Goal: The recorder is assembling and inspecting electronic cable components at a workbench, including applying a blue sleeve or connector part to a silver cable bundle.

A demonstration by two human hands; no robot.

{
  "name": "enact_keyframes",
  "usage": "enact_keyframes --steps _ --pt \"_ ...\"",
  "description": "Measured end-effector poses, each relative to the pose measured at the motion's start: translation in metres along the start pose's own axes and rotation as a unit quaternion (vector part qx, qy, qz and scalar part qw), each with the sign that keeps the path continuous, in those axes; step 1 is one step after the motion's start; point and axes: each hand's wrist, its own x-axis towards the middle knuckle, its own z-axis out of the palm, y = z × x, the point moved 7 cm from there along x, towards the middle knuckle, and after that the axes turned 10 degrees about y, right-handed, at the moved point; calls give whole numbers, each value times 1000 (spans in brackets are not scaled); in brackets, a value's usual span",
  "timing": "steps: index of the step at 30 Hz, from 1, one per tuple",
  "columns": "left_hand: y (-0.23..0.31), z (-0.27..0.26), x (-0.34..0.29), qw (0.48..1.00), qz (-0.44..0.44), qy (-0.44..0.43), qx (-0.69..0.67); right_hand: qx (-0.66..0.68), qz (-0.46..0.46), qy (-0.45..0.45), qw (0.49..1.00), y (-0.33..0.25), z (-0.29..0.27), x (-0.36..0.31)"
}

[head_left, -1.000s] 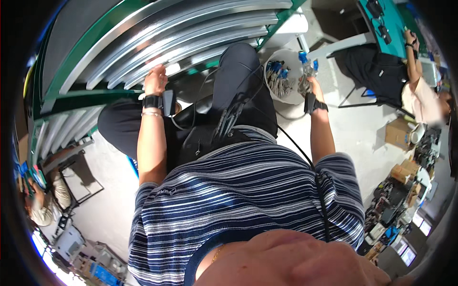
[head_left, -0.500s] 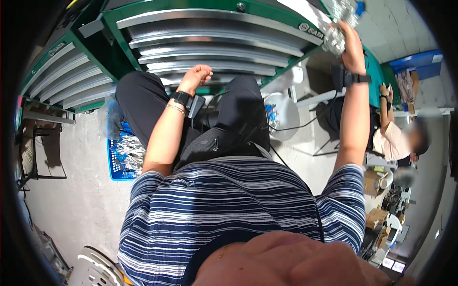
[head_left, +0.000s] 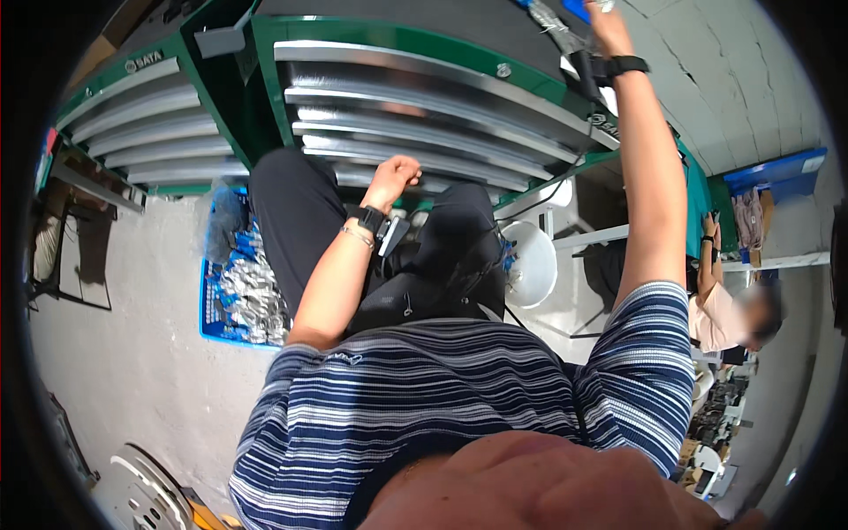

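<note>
My right hand (head_left: 611, 34) reaches to the far right end of the green cabinet's dark top (head_left: 397, 19). Its fingertips run up to the picture's upper edge, closed around a small shiny bit too cut off to name. Beside that hand lie silvery, wire-like pieces (head_left: 549, 22) and a blue thing (head_left: 576, 9). My left hand (head_left: 394, 181) hovers over my lap before the drawers, fingers curled in with nothing visible in them. Both wrists wear dark straps with small dark devices.
Metal drawer fronts (head_left: 415, 104) face my knees. On the floor at left, a blue basket (head_left: 208, 325) holds silvery packets with blue parts. A white bucket (head_left: 541, 272) stands right of my knee. Another person (head_left: 720, 320) sits at the right, near a blue bin (head_left: 782, 172).
My right hand has gone farther away, to the upper edge, and the shiny bundle at its fingers is now mostly out of view. My left hand stays curled; the whole view has shifted.
</note>
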Motion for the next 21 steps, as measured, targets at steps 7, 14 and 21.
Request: enact_keyframes --steps 7,14,21 --pt "46 19 -25 997 6 -1 -79 292 181 -116 932 -160 -71 -137" --pt "47 39 -49 975 -52 -93 -196 146 252 -398 870 -194 -11 -344" --pt "9 50 -47 988 -109 -71 -78 97 264 -437 855 -141 -37 -384"
